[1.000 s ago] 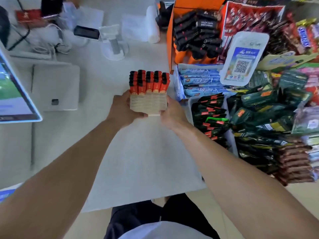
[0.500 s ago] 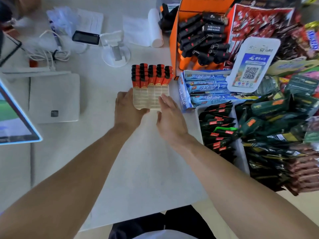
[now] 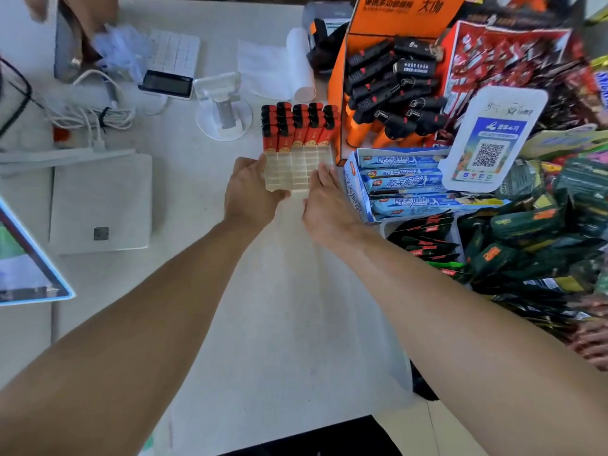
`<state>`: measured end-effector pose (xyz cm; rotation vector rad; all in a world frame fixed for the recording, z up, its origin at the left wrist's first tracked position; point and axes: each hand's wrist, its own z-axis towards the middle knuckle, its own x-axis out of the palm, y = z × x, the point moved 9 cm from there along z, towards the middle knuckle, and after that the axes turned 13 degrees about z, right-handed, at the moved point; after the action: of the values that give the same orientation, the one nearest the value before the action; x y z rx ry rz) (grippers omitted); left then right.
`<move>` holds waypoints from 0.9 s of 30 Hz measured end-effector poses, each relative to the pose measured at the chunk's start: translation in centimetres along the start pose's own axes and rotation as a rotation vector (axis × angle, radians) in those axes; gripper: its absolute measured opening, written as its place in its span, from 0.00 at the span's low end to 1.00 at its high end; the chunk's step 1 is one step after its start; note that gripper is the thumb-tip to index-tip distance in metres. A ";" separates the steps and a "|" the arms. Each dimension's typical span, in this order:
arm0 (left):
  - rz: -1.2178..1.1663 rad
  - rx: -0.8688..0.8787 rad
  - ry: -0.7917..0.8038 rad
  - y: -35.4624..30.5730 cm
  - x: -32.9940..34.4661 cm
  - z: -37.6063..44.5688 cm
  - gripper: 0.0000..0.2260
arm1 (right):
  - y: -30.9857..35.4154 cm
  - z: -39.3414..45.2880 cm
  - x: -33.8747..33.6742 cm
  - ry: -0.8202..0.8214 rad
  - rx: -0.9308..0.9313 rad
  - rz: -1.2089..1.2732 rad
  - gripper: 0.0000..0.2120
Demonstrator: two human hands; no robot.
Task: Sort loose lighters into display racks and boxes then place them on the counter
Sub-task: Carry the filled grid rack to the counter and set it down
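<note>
A clear plastic display rack (image 3: pixel 292 169) stands on the white counter (image 3: pixel 184 179). Its back rows hold several red lighters with black tops (image 3: pixel 297 126); its front cells show no lighters. My left hand (image 3: pixel 251 190) holds the rack's front left corner, thumb under the front edge. My right hand (image 3: pixel 324 199) lies with straight fingers against the rack's front right side. An orange display box (image 3: pixel 388 77) with several black lighters stands just right of the rack.
A blue snack box (image 3: pixel 404 179) and a QR code sign (image 3: pixel 487 139) sit right of my right hand. Snack packets (image 3: pixel 533 232) crowd the right side. A white phone stand (image 3: pixel 223 110), cables, a card reader (image 3: pixel 166 83) and a screen (image 3: pixel 23 258) lie left.
The rack went down onto the counter and slid forward, close to the orange box. My right hand loosened from a grip to flat fingers against the rack.
</note>
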<state>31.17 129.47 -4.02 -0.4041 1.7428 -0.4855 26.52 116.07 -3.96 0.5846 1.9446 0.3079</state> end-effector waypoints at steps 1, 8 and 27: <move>0.010 -0.003 0.003 -0.1 -0.1 0.3 0.27 | 0.1 0.4 -0.3 0.002 0.013 -0.002 0.32; -0.008 -0.118 0.003 0.0 0.1 1.4 0.27 | 0.6 -0.4 -0.2 -0.017 -0.005 0.015 0.35; 0.092 -0.138 0.135 -0.4 1.0 3.6 0.39 | -0.5 0.9 -0.5 0.088 0.046 0.061 0.39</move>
<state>34.51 128.27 -5.32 -0.3935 1.9231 -0.3338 27.34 115.35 -4.19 0.6710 2.0252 0.3331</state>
